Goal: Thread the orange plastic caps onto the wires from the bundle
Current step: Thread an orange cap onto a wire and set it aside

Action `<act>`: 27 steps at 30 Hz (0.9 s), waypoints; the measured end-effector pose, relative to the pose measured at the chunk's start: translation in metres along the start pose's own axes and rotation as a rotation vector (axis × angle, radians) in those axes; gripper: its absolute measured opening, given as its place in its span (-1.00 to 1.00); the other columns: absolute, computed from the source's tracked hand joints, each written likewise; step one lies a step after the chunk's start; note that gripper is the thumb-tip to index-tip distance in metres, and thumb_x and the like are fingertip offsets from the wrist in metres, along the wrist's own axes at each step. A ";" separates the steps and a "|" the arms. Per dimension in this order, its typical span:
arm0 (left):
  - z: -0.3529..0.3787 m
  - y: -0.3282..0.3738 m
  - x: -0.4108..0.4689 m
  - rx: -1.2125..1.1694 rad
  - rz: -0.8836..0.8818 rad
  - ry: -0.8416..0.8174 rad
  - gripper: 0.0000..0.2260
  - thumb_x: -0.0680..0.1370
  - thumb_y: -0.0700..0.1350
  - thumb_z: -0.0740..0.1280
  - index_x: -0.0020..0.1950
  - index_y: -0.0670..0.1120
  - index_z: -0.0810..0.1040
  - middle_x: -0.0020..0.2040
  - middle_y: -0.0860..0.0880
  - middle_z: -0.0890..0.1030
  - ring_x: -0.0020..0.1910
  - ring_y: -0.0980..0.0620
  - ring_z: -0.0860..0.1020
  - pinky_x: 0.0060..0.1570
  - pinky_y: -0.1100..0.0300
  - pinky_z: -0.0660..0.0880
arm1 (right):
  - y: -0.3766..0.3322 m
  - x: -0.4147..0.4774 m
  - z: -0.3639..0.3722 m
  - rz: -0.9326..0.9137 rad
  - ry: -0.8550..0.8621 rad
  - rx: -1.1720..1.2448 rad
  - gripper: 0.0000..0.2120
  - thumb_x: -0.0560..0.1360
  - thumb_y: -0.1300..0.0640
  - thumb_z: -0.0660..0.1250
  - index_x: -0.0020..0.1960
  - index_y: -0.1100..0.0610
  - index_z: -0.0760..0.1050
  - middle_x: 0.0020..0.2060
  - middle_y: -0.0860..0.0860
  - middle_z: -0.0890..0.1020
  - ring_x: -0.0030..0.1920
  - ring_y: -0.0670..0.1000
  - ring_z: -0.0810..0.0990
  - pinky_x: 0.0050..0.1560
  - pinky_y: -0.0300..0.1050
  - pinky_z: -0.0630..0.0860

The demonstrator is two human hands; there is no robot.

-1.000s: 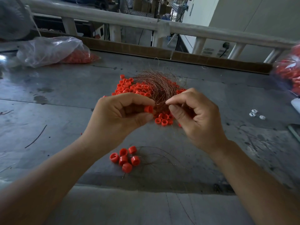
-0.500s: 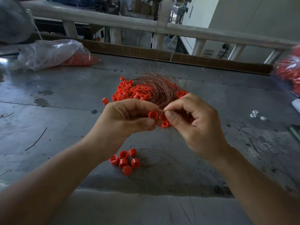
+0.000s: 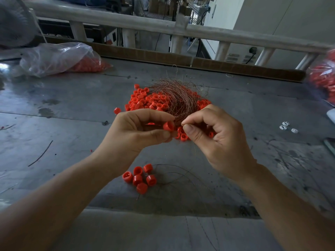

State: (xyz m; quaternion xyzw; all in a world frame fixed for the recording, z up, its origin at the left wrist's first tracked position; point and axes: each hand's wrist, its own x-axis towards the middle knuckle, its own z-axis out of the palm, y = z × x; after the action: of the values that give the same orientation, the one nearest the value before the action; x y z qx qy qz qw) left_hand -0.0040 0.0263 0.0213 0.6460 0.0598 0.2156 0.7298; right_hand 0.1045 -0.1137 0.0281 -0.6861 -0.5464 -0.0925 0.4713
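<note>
Two hands meet above the table [image 3: 76, 127]: left hand [image 3: 137, 131] pinches an orange cap [image 3: 168, 126], right hand [image 3: 215, 134] pinches a thin wire [image 3: 179, 122].

Orange caps [image 3: 145, 101] and coppery wires [image 3: 178, 98] stood out on a grey surface [image 3: 72, 124].
The caps were a plain, bright orange-red, as was the held cap [image 3: 168, 126]. The wires were thin reddish-brown strands. The surface was dull grey, mottled with dark stains and fine scratches. A clear bag [image 3: 54, 58] showed orange through its glossy film. Three small bits [image 3: 287, 126] were white, the rail [image 3: 126, 20] was pale off-white and the cardboard strip [image 3: 235, 67] was brown.
</note>
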 end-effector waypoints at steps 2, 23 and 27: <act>0.000 0.000 0.000 0.020 0.014 -0.012 -0.79 0.17 -0.20 0.43 -0.21 -0.09 0.68 -0.21 -0.10 0.68 -0.21 0.03 0.65 -0.20 0.33 0.54 | -0.001 0.000 0.000 0.000 -0.006 -0.002 -0.96 0.42 0.24 0.34 -0.18 0.17 0.57 -0.31 -0.04 0.53 -0.27 -0.16 0.45 -0.26 -0.40 0.37; 0.006 0.001 -0.002 0.155 0.152 0.048 -0.78 0.13 -0.19 0.44 -0.26 -0.07 0.58 -0.30 0.03 0.66 -0.29 0.15 0.62 -0.25 0.34 0.55 | -0.007 -0.003 0.005 0.013 -0.046 -0.052 -0.94 0.39 0.23 0.36 -0.25 0.19 0.58 -0.37 -0.12 0.48 -0.34 -0.19 0.44 -0.31 -0.44 0.34; 0.006 0.001 -0.002 0.145 0.157 0.034 -0.78 0.15 -0.24 0.43 -0.24 -0.09 0.57 -0.30 0.04 0.66 -0.28 0.17 0.62 -0.25 0.37 0.54 | -0.008 -0.003 0.005 0.019 -0.047 -0.046 -0.93 0.38 0.24 0.36 -0.28 0.20 0.56 -0.39 -0.21 0.42 -0.36 -0.24 0.41 -0.32 -0.47 0.31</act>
State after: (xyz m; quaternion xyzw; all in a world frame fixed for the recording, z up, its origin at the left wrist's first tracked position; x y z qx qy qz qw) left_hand -0.0041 0.0202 0.0227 0.6960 0.0366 0.2780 0.6610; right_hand 0.0949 -0.1123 0.0284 -0.7039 -0.5486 -0.0844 0.4432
